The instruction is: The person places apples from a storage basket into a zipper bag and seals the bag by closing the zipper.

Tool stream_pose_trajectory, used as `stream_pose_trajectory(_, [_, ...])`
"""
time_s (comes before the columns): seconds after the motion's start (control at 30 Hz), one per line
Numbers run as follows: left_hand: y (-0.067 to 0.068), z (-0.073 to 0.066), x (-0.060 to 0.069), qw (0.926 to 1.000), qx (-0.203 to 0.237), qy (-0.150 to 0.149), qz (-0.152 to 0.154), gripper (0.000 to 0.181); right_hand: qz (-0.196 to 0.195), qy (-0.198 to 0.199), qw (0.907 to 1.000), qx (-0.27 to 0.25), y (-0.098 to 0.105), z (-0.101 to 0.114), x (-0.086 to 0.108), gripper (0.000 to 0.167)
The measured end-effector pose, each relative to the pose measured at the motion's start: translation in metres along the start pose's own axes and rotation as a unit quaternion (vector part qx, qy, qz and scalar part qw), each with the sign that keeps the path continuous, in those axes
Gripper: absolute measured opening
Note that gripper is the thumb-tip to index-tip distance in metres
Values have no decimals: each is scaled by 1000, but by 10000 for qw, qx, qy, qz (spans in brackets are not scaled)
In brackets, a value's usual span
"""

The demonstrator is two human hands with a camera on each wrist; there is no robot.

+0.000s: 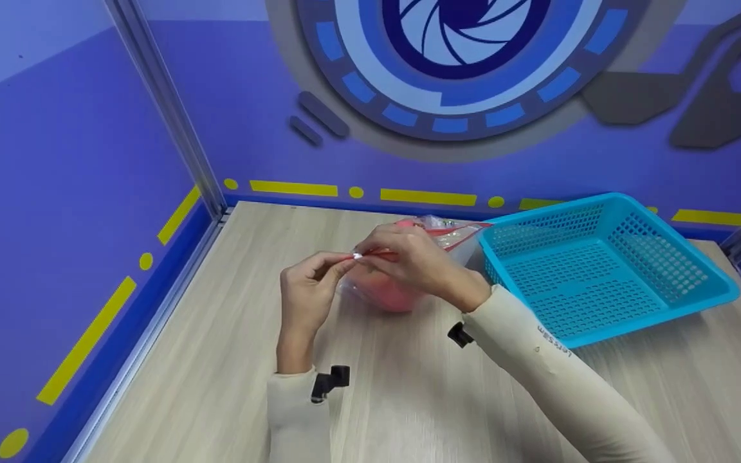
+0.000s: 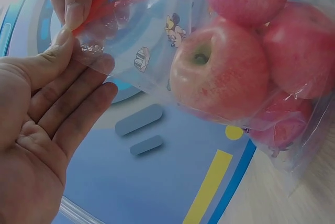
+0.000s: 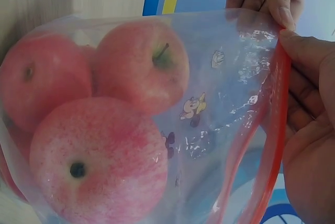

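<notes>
A clear zip bag [image 3: 209, 124] with a red top strip and small cartoon prints holds several pinkish-red apples [image 2: 222, 72]. Its mouth gapes toward the right end of the red strip [image 3: 280, 103]. My left hand [image 1: 306, 292] pinches one top corner between thumb and index finger; its other fingers extend in the left wrist view. Right beside it, my right hand [image 1: 415, 257] pinches the same strip, thumb tip almost meeting the left thumb. In the head view the right hand covers part of the bag, whose lower part hangs at or just above the table.
To the right of the bag stands a blue perforated basket [image 1: 595, 283], with nothing visible inside. The wooden table [image 1: 216, 360] ends at a purple-blue back wall [image 1: 248, 116] and a left side wall. Metal posts [image 1: 174, 116] mark the corners.
</notes>
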State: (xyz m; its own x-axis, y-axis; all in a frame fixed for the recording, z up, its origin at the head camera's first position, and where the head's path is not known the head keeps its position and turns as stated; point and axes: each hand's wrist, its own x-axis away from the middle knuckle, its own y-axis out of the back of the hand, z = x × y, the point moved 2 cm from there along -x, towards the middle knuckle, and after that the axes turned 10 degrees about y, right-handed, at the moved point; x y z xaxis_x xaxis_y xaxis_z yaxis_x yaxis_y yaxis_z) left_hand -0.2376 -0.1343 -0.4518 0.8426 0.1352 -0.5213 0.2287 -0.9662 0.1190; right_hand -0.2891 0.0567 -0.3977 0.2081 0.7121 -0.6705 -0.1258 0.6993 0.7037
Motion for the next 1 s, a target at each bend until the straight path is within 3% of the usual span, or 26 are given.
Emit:
stream_pose_trajectory(0.27, [-7,-3,-5,9995,-86,-315,-53,6,-29,-218,9996,-181,8,-5,5,14])
stream_pose_trajectory(0.47, [-4,-1,0,9992,-95,-374,-66,5,100,-268,9994,-214,6,-6,9,14])
stream_pose_trajectory(0.73, [0,2,0,9990,-264,-331,-118,6,256,-667,9974,-21,14,-12,19,14])
stream_pose_trajectory(1.0, [2,2,0,9998,-152,-105,-68,5,266,-908,9955,23,24,-16,32,20])
